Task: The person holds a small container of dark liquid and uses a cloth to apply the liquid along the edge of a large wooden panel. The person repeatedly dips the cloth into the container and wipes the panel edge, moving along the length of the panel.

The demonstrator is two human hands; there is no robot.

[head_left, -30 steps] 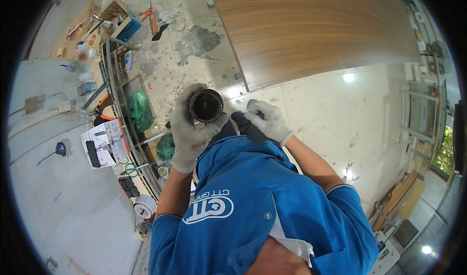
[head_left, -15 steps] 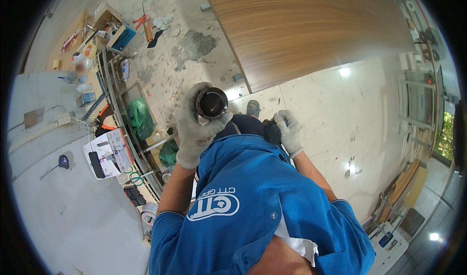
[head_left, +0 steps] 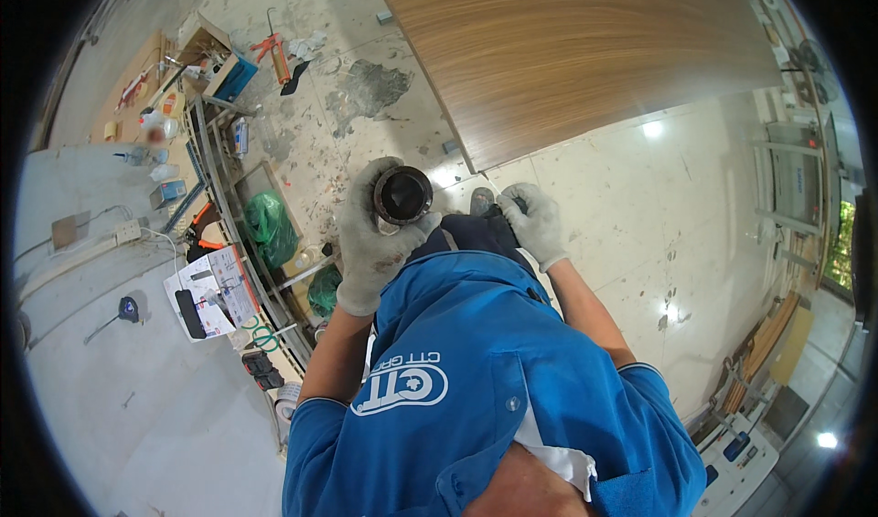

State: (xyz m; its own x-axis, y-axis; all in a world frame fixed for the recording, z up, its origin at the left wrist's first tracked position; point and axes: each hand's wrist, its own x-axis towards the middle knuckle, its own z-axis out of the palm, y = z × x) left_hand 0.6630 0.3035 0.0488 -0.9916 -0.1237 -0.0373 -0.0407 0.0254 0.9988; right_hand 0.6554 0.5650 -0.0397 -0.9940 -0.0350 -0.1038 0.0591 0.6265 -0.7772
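The black round fitting (head_left: 402,195) is staying gripped in the gloved left hand (head_left: 373,242); we are noting the right hand (head_left: 533,221) dropping lower, curled at the dark trousers (head_left: 466,235), contents indiscernible.

Blue short-sleeved shirt with white chest logo; 2 grey-white work gloves, left hand (head_left: 370,242), right hand (head_left: 535,224).

Bright even daylight, lamp glare on glossy floor (head_left: 651,131), fisheye-bent dark rim

Below me I see a pale, glossy tiled floor (head_left: 713,206), stained grey near a large brown wood-grain panel (head_left: 567,50).
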